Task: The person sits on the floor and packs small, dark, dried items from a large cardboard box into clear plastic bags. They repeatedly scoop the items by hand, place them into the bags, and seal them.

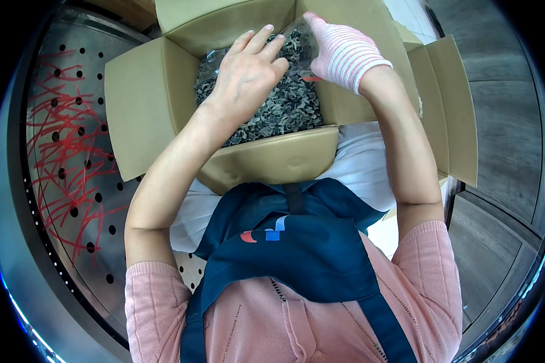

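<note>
A cardboard box [266, 158] with its flaps folded out holds a heap of dark, curled dried pieces [284, 109] that look like dried wood ear mushrooms. My right hand [345, 54], in a pink-and-white striped glove, grips the edge of a clear plastic bag [307, 45] over the box's right side. My left hand [245, 75] is bare and held above the heap, fingers stretched toward the bag. Whether its fingertips touch the bag I cannot tell. More clear plastic [215, 60] lies on the heap at the left, partly behind my left hand.
On the left is a perforated metal surface [94, 151] with many thin red strips [72, 175] scattered on it. Another open carton [460, 115] stands at the right, beside grey wood-look panels [502, 121]. The box is close against my dark blue apron [297, 254].
</note>
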`<action>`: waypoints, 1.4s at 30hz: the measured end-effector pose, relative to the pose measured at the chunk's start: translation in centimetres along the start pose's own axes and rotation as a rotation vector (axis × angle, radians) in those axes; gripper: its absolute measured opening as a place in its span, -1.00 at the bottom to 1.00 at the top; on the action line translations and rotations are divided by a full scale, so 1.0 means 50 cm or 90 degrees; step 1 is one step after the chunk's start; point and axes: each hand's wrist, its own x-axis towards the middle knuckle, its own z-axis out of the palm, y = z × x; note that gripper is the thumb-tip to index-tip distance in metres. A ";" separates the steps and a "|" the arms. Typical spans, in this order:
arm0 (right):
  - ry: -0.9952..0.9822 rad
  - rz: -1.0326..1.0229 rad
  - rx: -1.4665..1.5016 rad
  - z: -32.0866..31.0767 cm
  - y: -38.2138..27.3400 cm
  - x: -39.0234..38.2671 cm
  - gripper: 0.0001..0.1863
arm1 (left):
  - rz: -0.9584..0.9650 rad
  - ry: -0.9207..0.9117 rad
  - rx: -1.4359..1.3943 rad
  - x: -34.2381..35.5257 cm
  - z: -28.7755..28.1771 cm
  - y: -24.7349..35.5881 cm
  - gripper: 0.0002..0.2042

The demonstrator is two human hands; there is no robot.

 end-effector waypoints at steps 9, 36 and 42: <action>-0.027 -0.028 -0.007 0.037 0.003 0.012 -0.11 | -0.110 0.110 -0.232 -0.038 0.032 0.030 -0.63; -0.113 -0.084 0.071 0.054 -0.033 0.032 -0.15 | -0.434 -0.442 -0.363 -0.231 0.180 0.031 -0.18; -0.093 -0.090 0.092 0.059 -0.025 0.031 -0.15 | -0.417 -0.502 -0.358 -0.203 0.181 0.025 -0.23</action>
